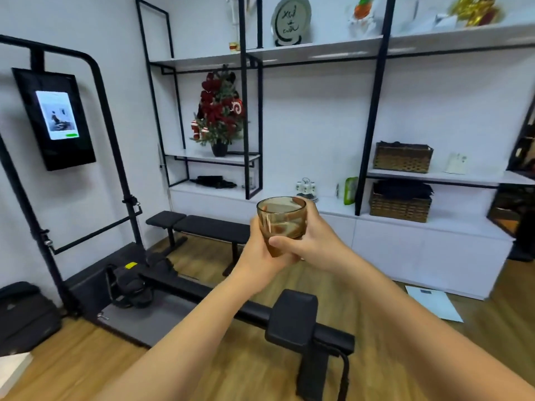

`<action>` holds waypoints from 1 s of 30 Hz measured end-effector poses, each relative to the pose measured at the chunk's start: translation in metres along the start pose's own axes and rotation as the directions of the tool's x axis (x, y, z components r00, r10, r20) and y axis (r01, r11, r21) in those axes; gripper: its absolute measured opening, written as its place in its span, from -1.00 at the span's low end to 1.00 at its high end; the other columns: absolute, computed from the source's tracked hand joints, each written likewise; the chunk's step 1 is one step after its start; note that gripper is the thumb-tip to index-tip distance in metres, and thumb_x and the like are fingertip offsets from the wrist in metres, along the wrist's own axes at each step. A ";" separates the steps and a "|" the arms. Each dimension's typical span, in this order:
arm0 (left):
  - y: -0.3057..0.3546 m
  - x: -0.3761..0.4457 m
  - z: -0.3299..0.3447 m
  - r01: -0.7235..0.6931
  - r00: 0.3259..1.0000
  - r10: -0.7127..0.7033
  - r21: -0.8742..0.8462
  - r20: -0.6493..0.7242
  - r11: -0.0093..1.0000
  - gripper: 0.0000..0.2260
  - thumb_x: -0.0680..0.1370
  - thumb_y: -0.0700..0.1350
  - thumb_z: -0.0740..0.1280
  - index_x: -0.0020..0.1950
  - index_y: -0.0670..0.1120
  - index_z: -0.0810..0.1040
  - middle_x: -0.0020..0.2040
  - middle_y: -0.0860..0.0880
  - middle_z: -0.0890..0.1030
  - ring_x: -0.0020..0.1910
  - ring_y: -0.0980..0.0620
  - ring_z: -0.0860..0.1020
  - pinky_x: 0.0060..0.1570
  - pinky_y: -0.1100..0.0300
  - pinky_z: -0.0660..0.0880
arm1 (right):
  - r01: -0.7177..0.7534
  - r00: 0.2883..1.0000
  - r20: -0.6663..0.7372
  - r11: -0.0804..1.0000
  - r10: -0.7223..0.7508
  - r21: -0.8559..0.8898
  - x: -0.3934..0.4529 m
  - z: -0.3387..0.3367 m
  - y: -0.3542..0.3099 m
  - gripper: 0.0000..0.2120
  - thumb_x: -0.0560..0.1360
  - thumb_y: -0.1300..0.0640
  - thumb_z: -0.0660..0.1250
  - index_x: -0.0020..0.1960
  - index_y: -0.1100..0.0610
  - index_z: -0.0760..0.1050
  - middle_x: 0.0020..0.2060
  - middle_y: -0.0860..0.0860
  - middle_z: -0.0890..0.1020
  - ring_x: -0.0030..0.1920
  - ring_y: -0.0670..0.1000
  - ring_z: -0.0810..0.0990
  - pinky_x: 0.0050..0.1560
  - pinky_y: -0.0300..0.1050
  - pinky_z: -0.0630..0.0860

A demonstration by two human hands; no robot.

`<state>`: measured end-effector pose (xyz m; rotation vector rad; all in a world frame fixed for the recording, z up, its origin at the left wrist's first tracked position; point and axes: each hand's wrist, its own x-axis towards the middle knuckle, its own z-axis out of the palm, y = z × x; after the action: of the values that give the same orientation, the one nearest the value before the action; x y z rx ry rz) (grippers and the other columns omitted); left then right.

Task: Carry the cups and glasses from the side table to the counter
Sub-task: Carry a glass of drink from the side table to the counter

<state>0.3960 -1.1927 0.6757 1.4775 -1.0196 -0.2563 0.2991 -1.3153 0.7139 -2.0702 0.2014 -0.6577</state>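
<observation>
- A shelving unit (376,50) with black uprights and white boards is seen across the far wall, above a white table (419,227) that runs along its base.
- A black exercise frame (95,91) is fixed at the left wall, with a lit screen (55,117) mounted on it.
- A black bench (208,227) is set on the wooden floor (86,360) before the shelving; a black machine (295,322) lies lower in view, beneath the arms.
- Two wicker baskets are noted at the right: the upper basket (402,157) on a shelf, the lower basket (401,204) on the table.
- A small decorated tree (218,111) in a dark pot is stood on a shelf left of centre.
- The left hand (266,253) is held under and around the base of the glass; its fingers are curled about it.
- The right hand (312,235) is wrapped round the side of the glass, thumb across the front, fingers behind the rim.
- The glass (281,221), amber-tinted and upright, is held in the air by both hands at mid-frame, well short of the table.
</observation>
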 end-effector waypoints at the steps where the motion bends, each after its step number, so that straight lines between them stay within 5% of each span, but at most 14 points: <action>1: 0.001 0.012 0.021 -0.009 1.000 0.009 -0.016 -0.005 1.000 -0.21 0.42 -0.19 0.59 0.49 0.05 0.19 0.26 0.08 0.55 0.18 0.24 0.59 0.13 0.19 0.59 | 0.004 0.999 -0.032 1.000 -0.004 -0.005 0.002 -0.019 0.010 -0.16 0.30 -0.15 0.61 0.42 -0.14 0.21 0.12 -0.33 0.59 0.14 -0.37 0.54 0.02 -0.49 0.46; 5: 0.000 0.061 0.091 -0.032 0.999 0.036 -0.092 0.032 0.995 -0.17 0.44 -0.31 0.54 0.51 -0.01 0.08 0.28 0.06 0.49 0.11 0.38 0.58 -0.06 0.44 0.54 | -0.031 0.991 -0.130 1.000 0.030 -0.002 0.012 -0.081 0.046 -0.17 0.24 -0.24 0.58 0.37 -0.25 0.21 0.11 -0.37 0.59 0.15 -0.35 0.54 0.01 -0.50 0.46; 9: -0.020 0.112 0.145 0.004 0.996 0.008 -0.136 0.090 0.991 -0.18 0.47 -0.36 0.51 0.54 -0.03 0.09 0.25 0.09 0.53 0.10 0.34 0.60 -0.05 0.33 0.59 | -0.073 0.978 -0.198 0.997 0.066 -0.028 0.028 -0.125 0.099 -0.12 0.29 -0.29 0.52 0.45 -0.12 0.16 0.26 -0.20 0.56 0.25 -0.21 0.54 0.19 -0.30 0.49; 11: -0.037 0.139 0.168 0.020 0.994 -0.005 -0.136 0.109 0.990 -0.19 0.48 -0.35 0.50 0.54 0.00 0.10 0.26 0.08 0.53 0.10 0.31 0.61 -0.03 0.28 0.60 | -0.102 0.973 -0.214 0.993 0.088 -0.057 0.038 -0.141 0.129 -0.08 0.36 -0.25 0.51 0.53 -0.07 0.08 0.26 -0.21 0.53 0.25 -0.23 0.52 0.13 -0.42 0.46; 13: -0.057 0.170 0.195 0.035 0.991 -0.016 -0.140 0.133 0.990 -0.21 0.49 -0.33 0.50 0.52 0.05 0.10 0.25 0.06 0.52 0.05 0.34 0.62 -0.11 0.33 0.59 | -0.131 0.968 -0.223 0.989 0.111 -0.075 0.051 -0.160 0.161 -0.09 0.38 -0.21 0.52 0.53 -0.11 0.04 0.21 -0.26 0.51 0.21 -0.29 0.51 0.03 -0.52 0.43; 17: -0.098 0.237 0.246 0.039 0.987 -0.016 -0.141 0.157 0.989 -0.18 0.44 -0.33 0.54 0.49 0.14 0.15 0.21 0.15 0.54 0.04 0.38 0.60 -0.06 0.43 0.54 | -0.184 0.960 -0.232 0.978 0.157 -0.103 0.093 -0.210 0.221 -0.08 0.37 -0.13 0.56 0.51 -0.09 0.04 0.22 -0.20 0.52 0.22 -0.20 0.53 0.19 -0.25 0.52; 19: -0.117 0.280 0.273 0.060 0.985 -0.030 -0.174 0.172 0.983 -0.17 0.46 -0.35 0.52 0.51 0.16 0.14 0.21 0.16 0.52 -0.02 0.41 0.60 -0.14 0.46 0.53 | -0.199 0.956 -0.243 0.973 0.166 -0.118 0.123 -0.236 0.254 -0.13 0.39 -0.09 0.55 0.48 -0.08 0.06 0.22 -0.16 0.53 0.21 -0.18 0.54 0.12 -0.32 0.51; 25: -0.147 0.407 0.332 0.163 0.960 -0.090 -0.267 0.266 0.950 -0.11 0.47 -0.38 0.48 0.57 0.15 0.05 0.35 -0.14 0.52 0.19 -0.04 0.62 -0.15 0.16 0.64 | -0.227 0.946 -0.265 0.964 0.186 -0.135 0.212 -0.313 0.320 -0.19 0.40 -0.09 0.54 0.44 -0.12 0.08 0.13 -0.30 0.52 0.08 -0.39 0.54 -0.09 -0.49 0.49; 30: -0.164 0.495 0.384 0.093 0.952 -0.024 -0.215 0.306 0.972 -0.01 0.36 -0.27 0.54 0.60 0.10 0.00 0.33 -0.10 0.56 0.23 -0.05 0.62 0.10 -0.04 0.64 | -0.224 0.924 -0.336 0.971 0.183 -0.087 0.267 -0.378 0.375 -0.22 0.33 -0.16 0.54 0.34 -0.25 0.10 0.13 -0.32 0.52 0.11 -0.44 0.50 0.03 -0.40 0.46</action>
<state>0.4905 -1.8329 0.6467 1.2841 -1.1474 -0.6375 0.3670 -1.9054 0.6682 -2.0106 0.6539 -0.8733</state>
